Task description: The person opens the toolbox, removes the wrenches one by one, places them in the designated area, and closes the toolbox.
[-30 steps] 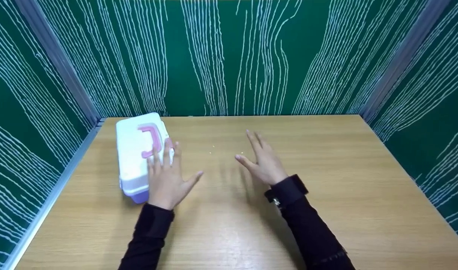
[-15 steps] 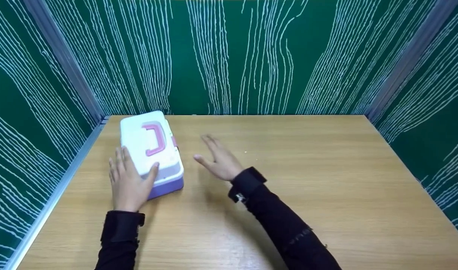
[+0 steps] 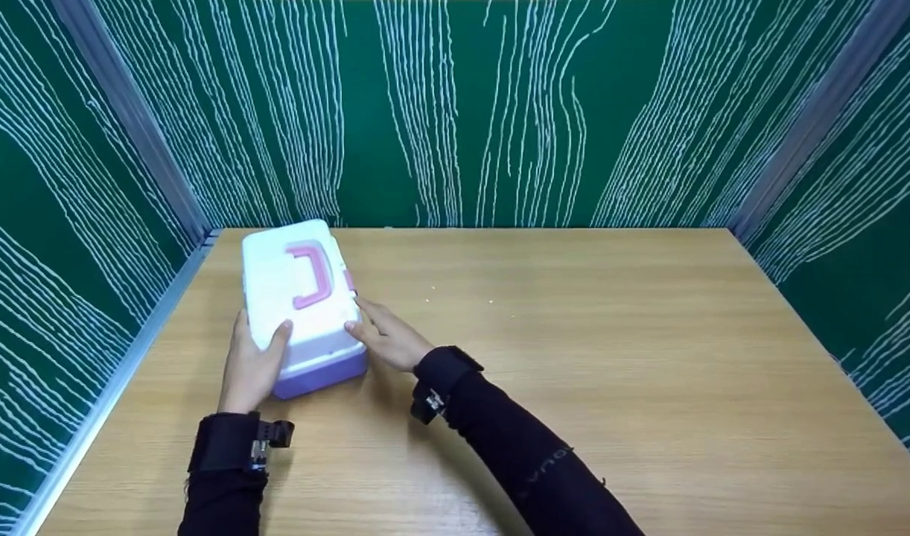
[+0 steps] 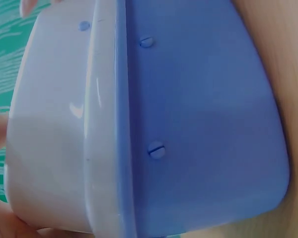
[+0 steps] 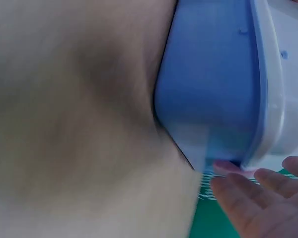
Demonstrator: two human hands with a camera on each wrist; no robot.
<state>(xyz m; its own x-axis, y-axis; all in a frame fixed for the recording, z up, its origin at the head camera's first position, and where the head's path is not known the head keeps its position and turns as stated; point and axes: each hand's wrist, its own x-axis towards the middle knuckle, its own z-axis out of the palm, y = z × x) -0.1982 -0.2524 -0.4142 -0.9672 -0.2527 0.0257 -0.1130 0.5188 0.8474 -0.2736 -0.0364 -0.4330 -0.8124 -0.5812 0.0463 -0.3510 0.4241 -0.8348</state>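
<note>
A storage box (image 3: 272,275) with a white lid, a purple base and a pink handle (image 3: 322,279) stands at the back left of the table. My left hand (image 3: 248,368) holds its near left corner, thumb on the lid and fingers down the left side, mostly hidden. At the right side is my right hand (image 3: 394,341), its thumb at the lid's edge. In the right wrist view its straight fingers (image 5: 241,198) lie close beside the pink latch (image 5: 228,167). The purple end wall (image 4: 208,109) with screw-like studs fills the left wrist view.
The wooden table (image 3: 574,372) has a few tiny pale specks right of the box. Green walls (image 3: 529,112) with white wavy lines enclose its back and sides. A metal rail (image 3: 112,357) runs along the left edge.
My left hand has gone from over the box to its left side and now holds the corner. The right hand has come leftward to the box's right side. The view has shifted slightly.
</note>
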